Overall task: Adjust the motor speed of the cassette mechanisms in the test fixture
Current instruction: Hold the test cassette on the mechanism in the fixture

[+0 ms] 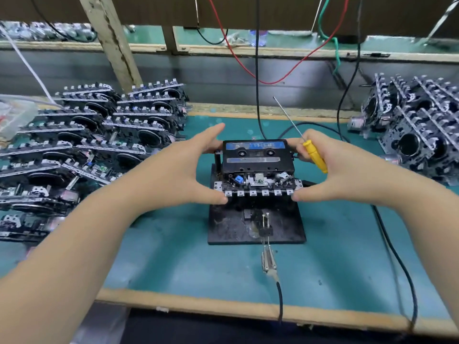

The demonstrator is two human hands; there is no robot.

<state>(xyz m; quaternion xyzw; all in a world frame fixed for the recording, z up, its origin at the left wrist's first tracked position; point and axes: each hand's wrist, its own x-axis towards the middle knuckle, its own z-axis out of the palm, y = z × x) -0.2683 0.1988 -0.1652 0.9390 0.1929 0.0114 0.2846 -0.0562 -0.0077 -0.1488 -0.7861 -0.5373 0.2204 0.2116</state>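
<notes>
A cassette mechanism [258,178] with a black cassette [257,153] in it sits on the black test fixture plate [255,227] at mid table. My left hand [191,167] grips the mechanism's left side, thumb at the front key row, fingers behind the back edge. My right hand [330,170] grips the right side the same way and also holds a yellow-handled screwdriver [314,152], its thin shaft pointing up and back to the left.
Several cassette mechanisms lie stacked in rows at the left [82,150]; another pile stands at the right [417,130]. Red, black and green wires hang from above. A probe connector with a black cable [269,264] lies in front of the fixture.
</notes>
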